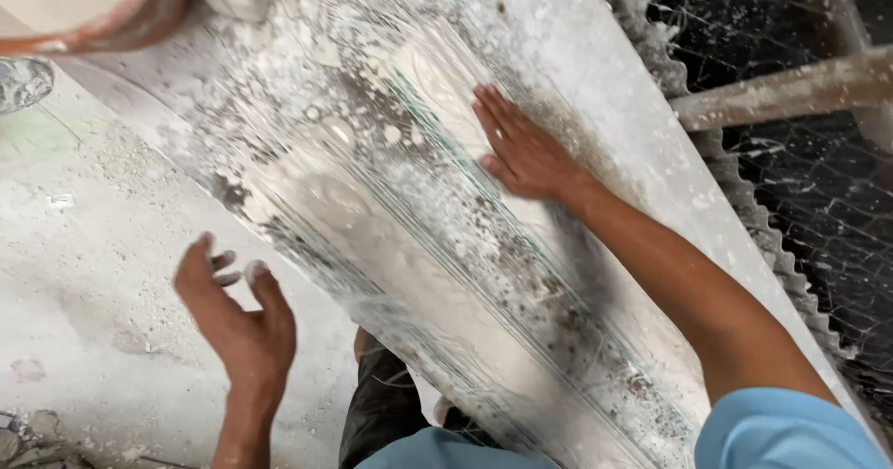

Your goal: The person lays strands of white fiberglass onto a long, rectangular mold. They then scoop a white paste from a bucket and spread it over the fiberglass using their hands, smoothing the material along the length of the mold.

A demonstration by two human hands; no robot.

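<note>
Head-camera view looking down: a person in a light blue sleeve (791,427) presses the right hand (521,148) flat, fingers straight and held together, on a long clear sheet (437,246) streaked and spattered with white plaster or powder. The sheet runs slantwise from the upper left to the lower right and rests on a pale, dusty board (605,69). The left hand (237,315) hangs open just off the sheet's near edge, fingers loosely curled and spread, gripping nothing; whether its fingertips touch the edge cannot be told through the motion blur. A round bucket (84,8) with a reddish-brown rim sits at the upper left corner, beside the far end of the sheet. Wire mesh (819,180) and a plaster-flecked wooden bar (791,92) lie along the right side, and powder-strewn grey floor (84,274) spreads beneath the left hand.
</note>
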